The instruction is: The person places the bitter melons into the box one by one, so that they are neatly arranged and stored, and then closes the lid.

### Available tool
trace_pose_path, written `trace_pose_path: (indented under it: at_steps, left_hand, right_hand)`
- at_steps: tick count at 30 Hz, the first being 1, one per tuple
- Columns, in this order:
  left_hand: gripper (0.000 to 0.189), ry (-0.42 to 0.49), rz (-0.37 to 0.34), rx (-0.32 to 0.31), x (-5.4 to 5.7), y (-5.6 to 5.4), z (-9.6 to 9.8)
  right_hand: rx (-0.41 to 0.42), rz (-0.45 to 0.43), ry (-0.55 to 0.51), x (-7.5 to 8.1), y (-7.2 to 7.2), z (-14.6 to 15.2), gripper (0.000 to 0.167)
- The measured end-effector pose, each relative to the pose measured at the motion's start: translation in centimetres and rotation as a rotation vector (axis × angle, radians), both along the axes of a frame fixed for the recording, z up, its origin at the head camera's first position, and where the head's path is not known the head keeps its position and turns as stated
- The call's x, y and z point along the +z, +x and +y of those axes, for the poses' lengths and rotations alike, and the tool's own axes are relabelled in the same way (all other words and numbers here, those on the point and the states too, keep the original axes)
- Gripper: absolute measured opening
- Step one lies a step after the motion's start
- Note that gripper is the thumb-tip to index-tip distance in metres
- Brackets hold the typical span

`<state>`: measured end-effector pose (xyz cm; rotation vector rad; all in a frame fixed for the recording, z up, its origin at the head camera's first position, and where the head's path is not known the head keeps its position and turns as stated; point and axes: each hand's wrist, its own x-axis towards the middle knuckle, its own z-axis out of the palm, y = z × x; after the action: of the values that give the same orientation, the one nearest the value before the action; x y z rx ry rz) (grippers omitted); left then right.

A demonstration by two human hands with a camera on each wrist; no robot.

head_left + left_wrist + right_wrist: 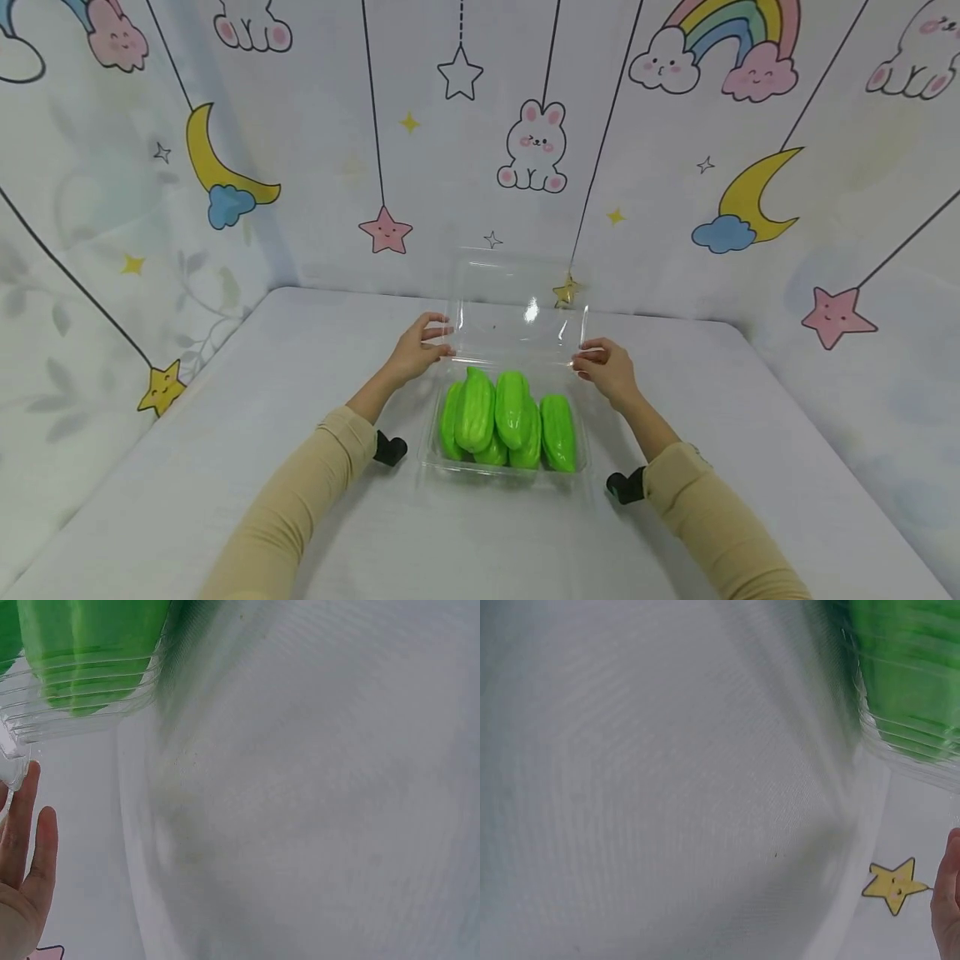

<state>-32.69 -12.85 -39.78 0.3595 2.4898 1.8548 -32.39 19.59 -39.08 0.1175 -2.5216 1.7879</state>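
A clear plastic clamshell box point(431, 461) sits on the white table, its see-through lid point(487, 321) raised upright at the back. Inside lie several bright green, ridged, elongated vegetables point(475, 412), some stacked on others. My left hand point(416, 346) holds the lid's lower left edge between thumb and fingers; two more fingers extend apart. At the opposite edge, my right hand point(607, 371) pinches the lid near the hinge. The left wrist view catches the left fingers point(21, 825) at the plastic rim; only part of the right hand point(949, 896) enters the right wrist view.
A white cloth covers the table point(360, 533). Behind it hangs a pale backdrop point(315, 167) printed with stars, moons and rabbits. Small black pieces point(390, 448) stick out at both sleeve cuffs.
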Motion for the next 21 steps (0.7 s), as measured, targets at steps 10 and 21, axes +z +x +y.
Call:
trace_pose_path:
  at_steps: [10, 21]
  left_hand:
    - [0.020, -0.112, 0.261, 0.011, 1.9, 2.6, 0.1]
    - [0.011, -0.260, 0.483, 0.001, -0.2, 1.9, -0.9]
  right_hand:
    - [0.068, 0.153, 0.134, 0.4, 1.0, 0.5, 0.013]
    - [0.113, 0.332, 0.390, 0.2, 1.6, 1.4, 0.006]
